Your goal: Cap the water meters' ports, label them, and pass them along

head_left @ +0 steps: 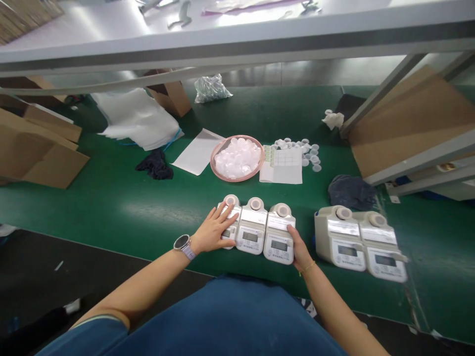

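Though near the meters (254, 232), a pink bowl (237, 179) apart, between papers (198, 154).

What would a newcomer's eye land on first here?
Likely the three meters in a row at front, left hand on the leftmost, right hand gripping the rightmost's side. Next, the pink bowl of pale caps just beyond, then two more meters to the right.

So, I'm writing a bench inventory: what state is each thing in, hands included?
Left hand: spread over leftmost device
Right hand: against third device, thumb on top
Middle device: upright between them
Right-hand pair of devices: side by side, untouched
Pink bowl: heaped with caps
Loose caps: scattered
Black cloth: crumpled
Grey cloth: bunched
Clear bag: filled
White sheets: stacked
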Tool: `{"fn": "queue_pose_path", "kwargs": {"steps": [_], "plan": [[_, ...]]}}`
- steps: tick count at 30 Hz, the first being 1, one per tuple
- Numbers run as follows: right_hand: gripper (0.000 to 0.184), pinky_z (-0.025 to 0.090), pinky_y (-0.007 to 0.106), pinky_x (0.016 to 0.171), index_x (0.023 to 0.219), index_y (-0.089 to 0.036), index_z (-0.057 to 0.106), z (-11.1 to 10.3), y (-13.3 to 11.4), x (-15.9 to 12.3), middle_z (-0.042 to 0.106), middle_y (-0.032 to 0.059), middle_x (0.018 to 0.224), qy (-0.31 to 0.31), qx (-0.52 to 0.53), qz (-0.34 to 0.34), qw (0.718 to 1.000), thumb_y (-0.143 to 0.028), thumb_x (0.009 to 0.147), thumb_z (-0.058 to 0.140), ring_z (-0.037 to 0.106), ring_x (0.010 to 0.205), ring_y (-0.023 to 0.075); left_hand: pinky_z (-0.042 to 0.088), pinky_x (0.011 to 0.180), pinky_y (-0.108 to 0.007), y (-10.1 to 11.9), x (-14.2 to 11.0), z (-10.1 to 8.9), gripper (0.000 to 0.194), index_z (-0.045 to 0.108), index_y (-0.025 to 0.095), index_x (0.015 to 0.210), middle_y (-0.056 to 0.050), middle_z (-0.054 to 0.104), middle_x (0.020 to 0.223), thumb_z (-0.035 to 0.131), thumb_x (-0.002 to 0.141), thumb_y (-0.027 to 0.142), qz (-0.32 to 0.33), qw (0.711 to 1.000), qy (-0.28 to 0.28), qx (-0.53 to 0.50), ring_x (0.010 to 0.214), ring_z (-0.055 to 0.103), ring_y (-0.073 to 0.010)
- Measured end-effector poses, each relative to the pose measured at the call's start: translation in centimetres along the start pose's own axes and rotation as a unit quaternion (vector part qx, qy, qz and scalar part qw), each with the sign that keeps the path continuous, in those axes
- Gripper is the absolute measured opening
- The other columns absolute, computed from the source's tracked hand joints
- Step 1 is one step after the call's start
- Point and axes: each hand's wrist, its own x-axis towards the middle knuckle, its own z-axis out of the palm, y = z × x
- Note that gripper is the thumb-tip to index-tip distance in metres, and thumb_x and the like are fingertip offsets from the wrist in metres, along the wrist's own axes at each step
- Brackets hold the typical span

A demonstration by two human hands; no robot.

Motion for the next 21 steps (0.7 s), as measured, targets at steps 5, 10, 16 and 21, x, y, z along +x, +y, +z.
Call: {"fn": "queue_pose_path", "kwargs": {"steps": [5,10,16,21], "plan": [[0.054,0.028,0.046,0.114,0.117,-0.024,0.059,-0.1,-2.8,-2.5,0.055,0.0046,0.133,0.074,-0.183,-0.116,0.973,-0.057,0.076,0.058,0.044,0.129,0.0273,0.004,0.111,-0.060,-0.1,-0.1,-0.1,0.072,0.044,0.035,0.136,-0.005,0.006,0.155,0.069,0.072,0.056,0.018,1.000,-0.015,0.016,0.140,-0.001,-0.0413],[0.074,0.017,0.048,0.117,0.134,-0.018,0.046,-8.9,-10.7,-7.2,0.039,0.0082,0.146,0.331,-0.471,-0.420,0.702,-0.050,0.070,0.063,0.030,0.137,0.0300,0.012,0.116,-0.050,-0.6,-1.0,2.8,0.067,0.035,0.022,0.142,-0.010,0.006,0.155,0.059,0.083,0.043,-0.099,0.969,0.172,-0.146,0.142,0.009,-0.0321],[0.067,0.044,0.050,0.100,0.122,-0.016,0.055,-21.7,-13.1,-6.5,0.057,0.0170,0.128,0.288,-0.355,-0.030,0.889,-0.053,0.066,0.064,0.055,0.117,0.0346,0.047,0.097,-0.036,-0.7,-0.9,4.3,0.063,0.046,0.018,0.132,-0.012,0.052,0.134,0.064,0.079,0.047,-0.347,0.736,0.160,-0.558,0.119,0.052,-0.0289],[0.053,0.059,0.036,0.073,0.100,-0.022,0.063,-23.9,-12.0,-5.1,0.070,0.0084,0.107,0.180,-0.195,0.031,0.964,-0.041,0.053,0.079,0.068,0.092,0.0285,0.055,0.080,-0.026,-0.6,-0.4,3.1,0.056,0.051,0.021,0.126,-0.008,0.058,0.127,0.071,0.077,0.039,-0.330,0.699,0.120,-0.624,0.112,0.058,-0.0266]]}}
